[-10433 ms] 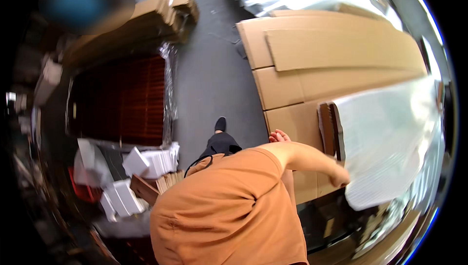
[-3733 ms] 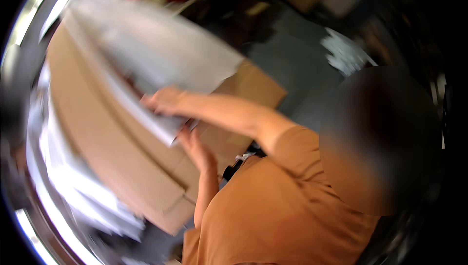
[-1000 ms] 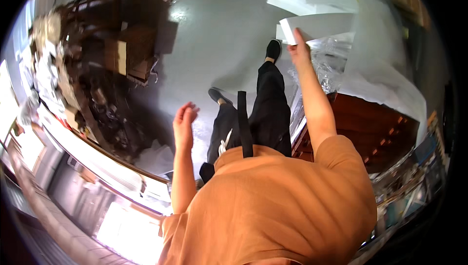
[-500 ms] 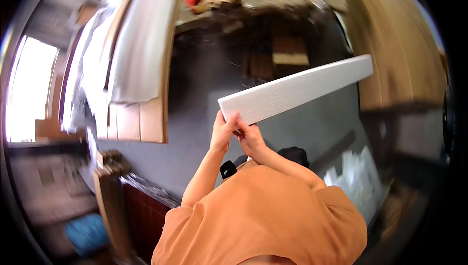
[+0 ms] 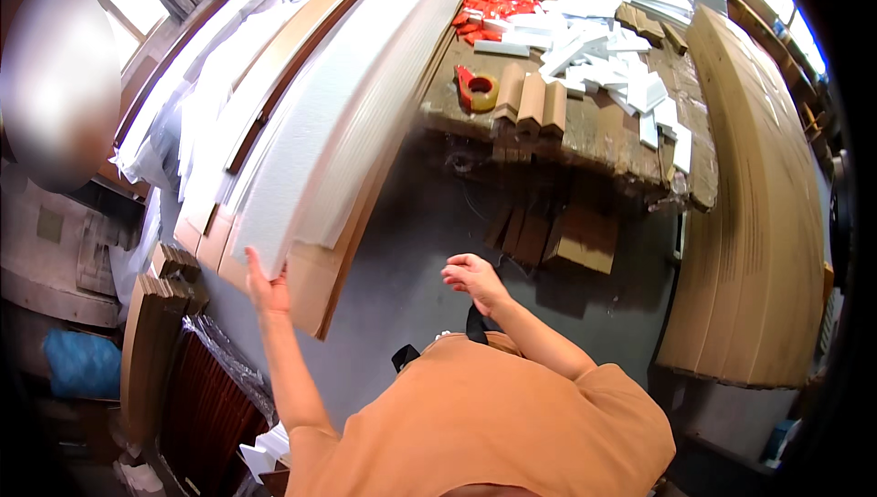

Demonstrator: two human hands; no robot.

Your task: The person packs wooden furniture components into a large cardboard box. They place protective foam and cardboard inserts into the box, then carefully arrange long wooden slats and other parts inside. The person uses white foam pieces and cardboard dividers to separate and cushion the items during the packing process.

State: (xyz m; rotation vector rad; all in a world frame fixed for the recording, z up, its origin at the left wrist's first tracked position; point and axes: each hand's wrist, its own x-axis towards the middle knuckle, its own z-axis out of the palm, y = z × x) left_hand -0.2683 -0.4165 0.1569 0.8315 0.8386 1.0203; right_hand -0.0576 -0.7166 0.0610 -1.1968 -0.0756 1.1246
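My left hand (image 5: 267, 289) grips the near end of a long white foam board (image 5: 297, 145), thumb on one side and fingers partly hidden under it. The board lies lengthwise on a pile of long cardboard pieces (image 5: 306, 291), beside another white foam sheet (image 5: 365, 145). In front of my body, my right hand (image 5: 475, 280) hangs free over the floor. Its fingers are loosely bent with nothing between them.
A worktable (image 5: 438, 113) ahead holds a red tape dispenser (image 5: 477, 90), cardboard corner pieces (image 5: 531, 102) and white foam pieces (image 5: 585, 45). Long cardboard boxes (image 5: 731, 223) stand right. Under the table sits a brown box (image 5: 583, 239); left are upright cardboard strips (image 5: 146, 351).
Both hands held the white board in front of me; now it rests on the pile at left with only my left hand on it. My right hand has let go. The view has shifted.
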